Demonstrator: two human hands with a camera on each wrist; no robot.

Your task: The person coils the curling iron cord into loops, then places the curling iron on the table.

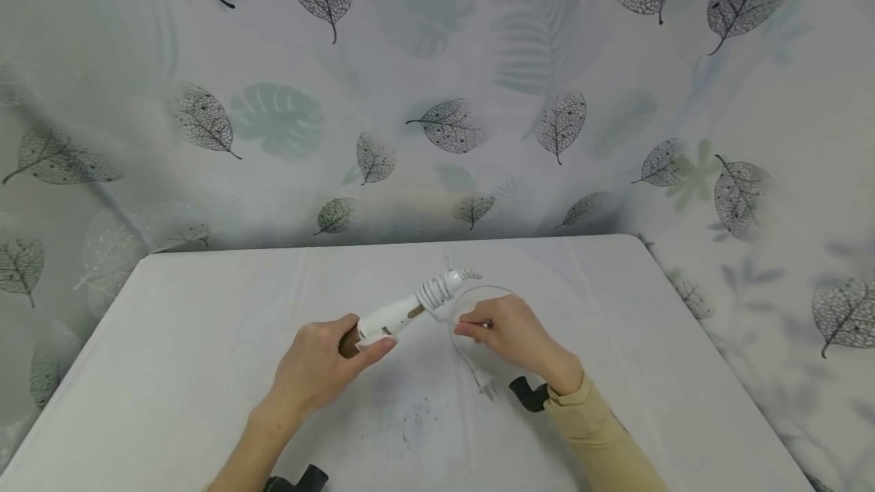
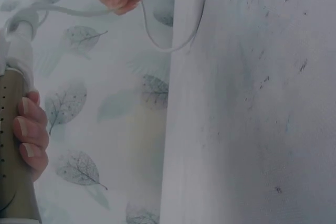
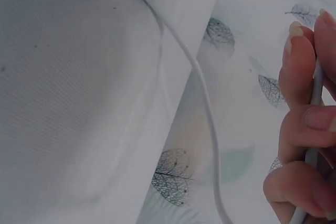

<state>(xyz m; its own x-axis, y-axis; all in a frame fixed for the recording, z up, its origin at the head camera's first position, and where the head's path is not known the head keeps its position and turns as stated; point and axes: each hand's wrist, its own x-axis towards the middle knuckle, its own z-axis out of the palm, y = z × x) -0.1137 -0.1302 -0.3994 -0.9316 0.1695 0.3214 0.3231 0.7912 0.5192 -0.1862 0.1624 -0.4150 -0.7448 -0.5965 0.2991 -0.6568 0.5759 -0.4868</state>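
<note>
A white hair styler with a gold-brown barrel is tilted above the table, and my left hand grips it at the barrel end. Small holes dot the barrel in the left wrist view, where fingers curl round it. Several turns of white power cord wrap its handle near the spiral cord sleeve. To the right, my right hand holds a stretch of the cord between curled fingers. A loose loop runs down to the two-pin plug, which hangs below that hand.
A white-covered table with dark specks near its front middle lies below the hands. Behind it hangs a leaf-printed curtain. Black wrist mounts are strapped at both wrists.
</note>
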